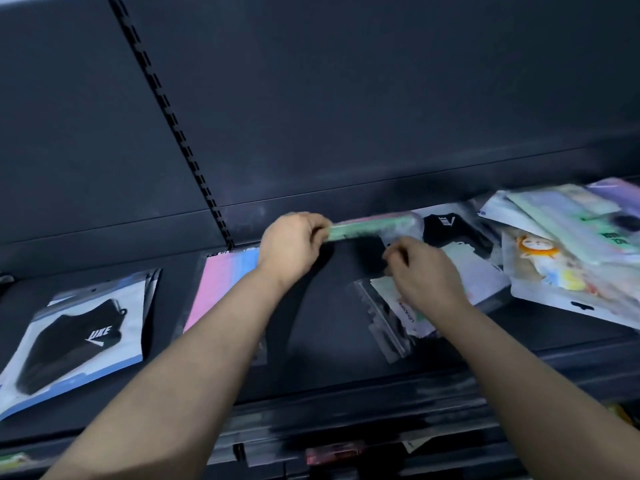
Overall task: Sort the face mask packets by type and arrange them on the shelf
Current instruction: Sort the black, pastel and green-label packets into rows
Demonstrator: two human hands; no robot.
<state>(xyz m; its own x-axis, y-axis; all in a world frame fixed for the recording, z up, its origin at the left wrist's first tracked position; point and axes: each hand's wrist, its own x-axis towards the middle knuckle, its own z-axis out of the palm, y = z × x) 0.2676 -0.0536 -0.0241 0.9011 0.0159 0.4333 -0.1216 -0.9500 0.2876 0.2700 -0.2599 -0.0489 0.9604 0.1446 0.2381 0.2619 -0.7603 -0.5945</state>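
My left hand [292, 245] grips the left end of a green and pink mask packet [374, 225], held edge-on above the dark shelf [322, 327]. My right hand [422, 271] rests with fingers pinched on a clear packet with a pale mask [391, 306] lying on the shelf. At the left lies a black mask packet [79, 334] with a white logo. A pink and blue packet [225, 282] lies partly under my left forearm. Another black mask packet [446, 226] sits behind my right hand.
A loose heap of mixed packets [568, 251], one with a cartoon print, fills the shelf's right end. The dark back panel with a slotted upright [173, 126] rises behind. Below the shelf's front edge, a lower level shows more packets [332, 453].
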